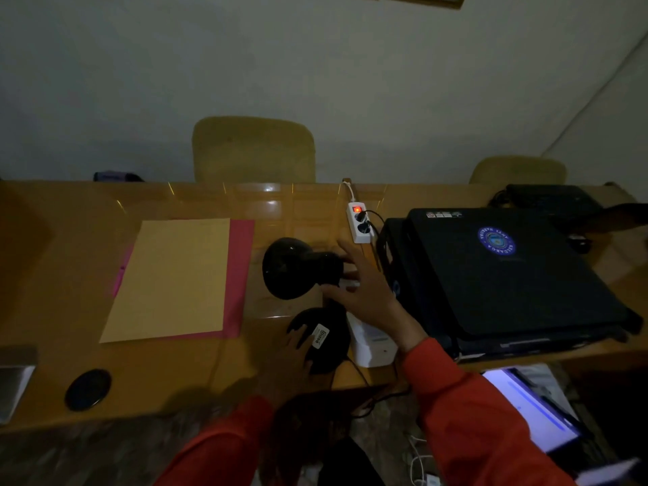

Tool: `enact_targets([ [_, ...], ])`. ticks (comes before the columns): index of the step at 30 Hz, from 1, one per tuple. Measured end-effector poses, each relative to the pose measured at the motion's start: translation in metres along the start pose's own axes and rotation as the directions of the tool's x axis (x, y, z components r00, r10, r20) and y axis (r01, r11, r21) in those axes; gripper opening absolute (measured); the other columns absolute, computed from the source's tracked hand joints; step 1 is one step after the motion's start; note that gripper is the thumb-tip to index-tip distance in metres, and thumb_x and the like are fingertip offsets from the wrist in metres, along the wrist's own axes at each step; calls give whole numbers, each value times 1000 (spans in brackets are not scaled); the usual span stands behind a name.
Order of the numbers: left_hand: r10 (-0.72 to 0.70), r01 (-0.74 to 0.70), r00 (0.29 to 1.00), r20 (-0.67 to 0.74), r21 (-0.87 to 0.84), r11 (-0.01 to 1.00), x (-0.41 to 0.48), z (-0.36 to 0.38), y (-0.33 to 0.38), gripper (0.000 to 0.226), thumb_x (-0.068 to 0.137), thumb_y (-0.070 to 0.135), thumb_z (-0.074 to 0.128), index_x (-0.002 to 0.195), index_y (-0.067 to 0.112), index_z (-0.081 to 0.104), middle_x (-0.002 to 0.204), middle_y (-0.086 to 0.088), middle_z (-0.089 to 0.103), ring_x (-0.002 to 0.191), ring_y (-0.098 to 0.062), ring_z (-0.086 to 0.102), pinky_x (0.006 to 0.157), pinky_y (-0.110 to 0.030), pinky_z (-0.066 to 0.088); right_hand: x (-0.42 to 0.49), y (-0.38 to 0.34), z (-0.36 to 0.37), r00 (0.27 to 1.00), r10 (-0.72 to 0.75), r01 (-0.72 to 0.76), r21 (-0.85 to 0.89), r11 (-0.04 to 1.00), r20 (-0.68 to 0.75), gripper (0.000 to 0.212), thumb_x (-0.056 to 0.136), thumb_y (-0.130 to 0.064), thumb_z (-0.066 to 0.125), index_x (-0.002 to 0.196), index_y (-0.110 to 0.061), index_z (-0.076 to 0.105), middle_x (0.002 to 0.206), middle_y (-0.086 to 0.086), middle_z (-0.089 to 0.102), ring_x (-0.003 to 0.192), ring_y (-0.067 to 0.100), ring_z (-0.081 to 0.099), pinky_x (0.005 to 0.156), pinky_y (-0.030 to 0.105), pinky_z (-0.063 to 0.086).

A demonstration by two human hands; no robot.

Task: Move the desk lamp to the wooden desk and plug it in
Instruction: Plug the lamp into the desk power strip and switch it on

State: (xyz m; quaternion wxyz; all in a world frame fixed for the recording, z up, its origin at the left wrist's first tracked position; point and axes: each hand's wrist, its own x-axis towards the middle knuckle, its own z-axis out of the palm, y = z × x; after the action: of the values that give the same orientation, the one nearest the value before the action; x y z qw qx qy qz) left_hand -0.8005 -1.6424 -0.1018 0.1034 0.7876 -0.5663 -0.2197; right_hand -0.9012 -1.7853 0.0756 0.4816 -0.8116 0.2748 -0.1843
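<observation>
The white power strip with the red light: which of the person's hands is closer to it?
The right hand. Its fingertips reach up just below the power strip, over the lamp's neck. The left hand sits much lower, resting on the lamp's round base near the desk's front edge.

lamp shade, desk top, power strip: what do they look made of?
Lamp shade: glossy black, faint highlights on the dome; painted metal or hard plastic, can't tell in this dim light.
Desk: yellowish wood look under a shiny layer, likely lacquer or a glass sheet, given the sharp reflections at the far edge.
Power strip: smooth white moulded plastic, with a lit red switch.
</observation>
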Motion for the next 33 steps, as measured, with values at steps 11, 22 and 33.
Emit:
enact_targets([
  [11, -80, 80, 997, -11, 174, 981, 4, 18, 6, 58, 101, 37, 26, 149, 23, -3, 160, -1, -13, 149, -25, -7, 116, -36, 27, 2, -1, 11, 977, -172, 160, -103, 982, -127, 47, 81, -19, 70, 124, -15, 50, 117, 0, 55, 105, 3, 48, 82, 3, 38],
  [22, -131, 134, 991, -35, 103, 986, 4, 22, 13, 61, 100, 30, 36, 150, 24, 0, 160, 3, -14, 148, -20, -10, 106, -37, 38, -15, 12, -4, 965, -234, 228, -61, 972, -119, 48, 81, -25, 70, 124, -24, 49, 115, 9, 59, 106, 19, 57, 90, 39, 52],
  [33, -135, 140, 990, -45, 160, 977, 1, 13, 23, 60, 101, 30, 32, 149, 19, -2, 160, -2, -16, 148, -23, -9, 111, -33, 34, -25, 14, -14, 950, -297, 295, -38, 955, -100, 48, 80, -21, 71, 123, -17, 51, 118, 12, 58, 108, 19, 56, 90, 40, 52],
])
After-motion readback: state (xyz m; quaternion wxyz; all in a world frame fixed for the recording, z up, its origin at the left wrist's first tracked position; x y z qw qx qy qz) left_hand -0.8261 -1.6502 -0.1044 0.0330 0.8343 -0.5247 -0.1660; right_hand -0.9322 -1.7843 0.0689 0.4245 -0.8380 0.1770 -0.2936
